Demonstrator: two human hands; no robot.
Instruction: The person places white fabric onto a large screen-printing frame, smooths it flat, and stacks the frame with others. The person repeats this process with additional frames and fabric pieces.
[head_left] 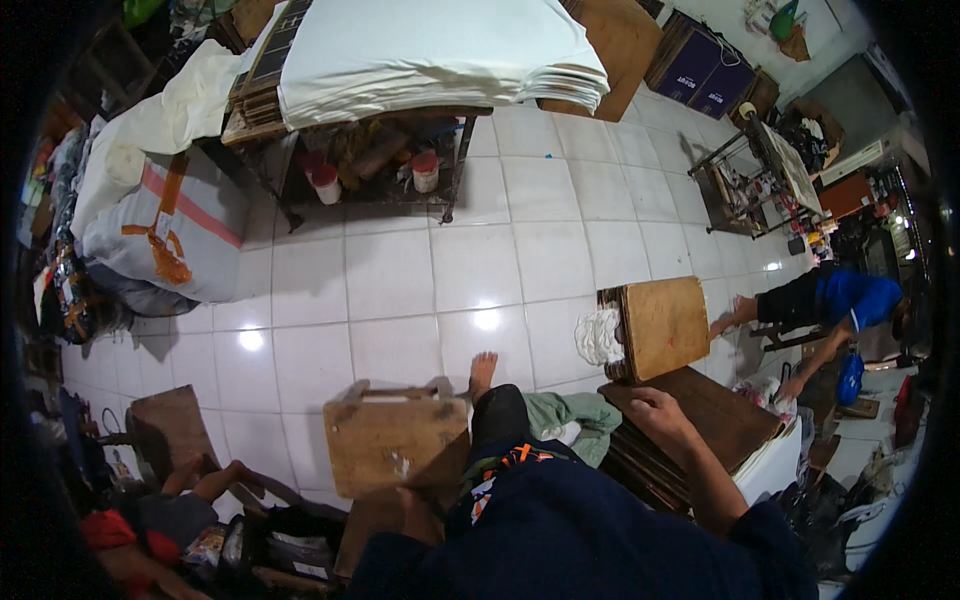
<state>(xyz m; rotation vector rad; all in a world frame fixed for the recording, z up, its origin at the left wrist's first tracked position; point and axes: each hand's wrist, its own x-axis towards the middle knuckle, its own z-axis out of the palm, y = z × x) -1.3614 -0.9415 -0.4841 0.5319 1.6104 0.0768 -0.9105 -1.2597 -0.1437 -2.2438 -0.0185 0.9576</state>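
Note:
My right hand (662, 415) is over a stack of dark brown boards (720, 405) at my right side. Its fingers are loosely bent and apart, with nothing between them. My left hand (413, 510) is low by my left side, next to a small wooden table (395, 450); its fingers are too hidden to make out. A grey-green cloth (580, 420) lies between my leg and the boards. Just beyond, a light brown board (668, 328) tops another stack, with a bundled white cloth (598, 337) against its left side.
White fabric (430, 50) covers a stack on a table ahead, with red-lidded tubs (425, 170) on its lower shelf. A large wrapped bale (165, 225) stands at left. One person in blue (860, 300) sits at right; another person (170, 520) is at lower left. A metal-framed table (780, 170) stands far right.

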